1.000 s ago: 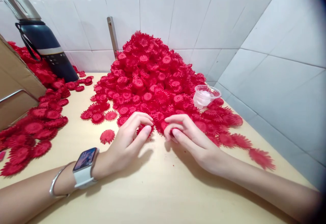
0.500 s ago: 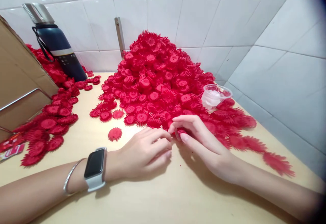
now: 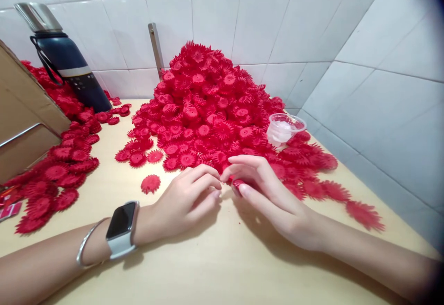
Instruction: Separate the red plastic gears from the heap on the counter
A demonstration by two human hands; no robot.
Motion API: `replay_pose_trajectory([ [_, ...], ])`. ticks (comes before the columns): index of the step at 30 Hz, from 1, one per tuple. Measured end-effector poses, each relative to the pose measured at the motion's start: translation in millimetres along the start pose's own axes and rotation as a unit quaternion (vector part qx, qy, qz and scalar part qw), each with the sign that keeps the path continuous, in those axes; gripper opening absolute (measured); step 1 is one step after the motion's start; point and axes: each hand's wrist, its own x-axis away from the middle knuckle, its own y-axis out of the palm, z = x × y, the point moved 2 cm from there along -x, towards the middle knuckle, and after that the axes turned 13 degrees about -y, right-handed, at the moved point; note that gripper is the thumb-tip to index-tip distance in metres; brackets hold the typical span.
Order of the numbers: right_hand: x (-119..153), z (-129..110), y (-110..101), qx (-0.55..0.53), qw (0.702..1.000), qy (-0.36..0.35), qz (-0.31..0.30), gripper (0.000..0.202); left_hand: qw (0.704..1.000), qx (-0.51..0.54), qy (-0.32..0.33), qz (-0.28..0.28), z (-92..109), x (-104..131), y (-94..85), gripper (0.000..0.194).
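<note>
A large pile of red flower-like discs (image 3: 208, 106) with fringed edges rises in the middle of the table. At its front edge my right hand (image 3: 270, 198) is curled, with a small red piece (image 3: 237, 186) between its thumb and fingers. My left hand (image 3: 189, 198), wearing a watch and a bangle at the wrist, lies just left of it with fingers bent and pressed together. Its fingertips come close to the right hand's; whether they hold anything is hidden. One loose red disc (image 3: 150, 184) lies flat to the left of my left hand.
A clear plastic cup (image 3: 282, 129) stands tilted on the pile's right side. At the back left are a dark blue bottle (image 3: 74, 71) and a cardboard box (image 3: 24, 120), with more red discs beside them. Tiled walls (image 3: 215, 23) bound the table behind and on the right.
The whole view has shifted, so everything appears slightly further left. The small red piece shows a little more between my right thumb and fingers, and both hands stay close together.
</note>
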Motion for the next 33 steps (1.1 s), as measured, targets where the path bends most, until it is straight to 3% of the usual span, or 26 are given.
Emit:
replay_pose_trajectory([
  [5, 1, 2, -2, 0.042, 0.999, -0.026, 0.013, 0.024, 0.999, 0.01, -0.04, 0.023, -2, -1, -1.7, 0.014],
  [10, -1, 3, -2, -0.008, 0.999, -0.03, 0.024, 0.025, 0.998, 0.02, -0.048, 0.028, -1, -2, -2.0, 0.014],
  [15, -2, 5, 1, -0.02, 0.998, -0.041, 0.033, 0.037, 0.998, 0.047, -0.044, 0.025, 2, -2, -5.1, 0.017],
  [27, -3, 8, 8, 0.142, 0.969, -0.2, -0.01, 0.047, 0.984, 0.164, -0.061, -0.039, -3, -4, -4.8, 0.008],
  [30, -3, 5, 9, 0.214, 0.951, -0.222, 0.019, 0.044, 0.982, 0.169, -0.073, -0.034, -3, -4, -5.6, 0.008],
  [33, -1, 4, 8, 0.257, 0.945, -0.198, 0.051, 0.04, 0.981, 0.173, -0.087, -0.03, -4, -4, -6.0, 0.01],
])
